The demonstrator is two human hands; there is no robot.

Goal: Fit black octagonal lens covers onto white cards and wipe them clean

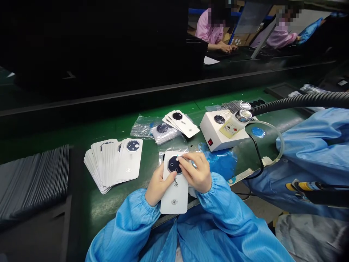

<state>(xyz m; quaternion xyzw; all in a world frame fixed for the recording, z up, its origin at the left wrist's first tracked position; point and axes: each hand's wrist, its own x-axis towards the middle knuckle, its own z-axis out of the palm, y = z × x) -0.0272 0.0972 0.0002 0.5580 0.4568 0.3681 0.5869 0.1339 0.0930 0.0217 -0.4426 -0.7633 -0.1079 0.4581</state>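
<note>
A white phone back cover point(177, 198) with a dark camera panel is held upright before me over the bench edge. My left hand point(159, 185) grips its left side, the thumb lying on the front near the panel. My right hand point(198, 171) has its fingertips pinched at the upper right of the dark panel; whatever small piece is under them I cannot make out. To the left lies a fanned stack of similar white covers point(122, 163). Beyond my hands, several more covers point(184, 125) rest on clear plastic bags point(141, 127).
A white box with a red switch point(210, 142) carries a labelled dispenser bottle point(233, 125). Blue film point(222, 163) lies before it. A rack of dark plates point(35, 182) stands at left. A ribbed hose point(302, 100) crosses at right, beside a co-worker's blue sleeve point(319, 145).
</note>
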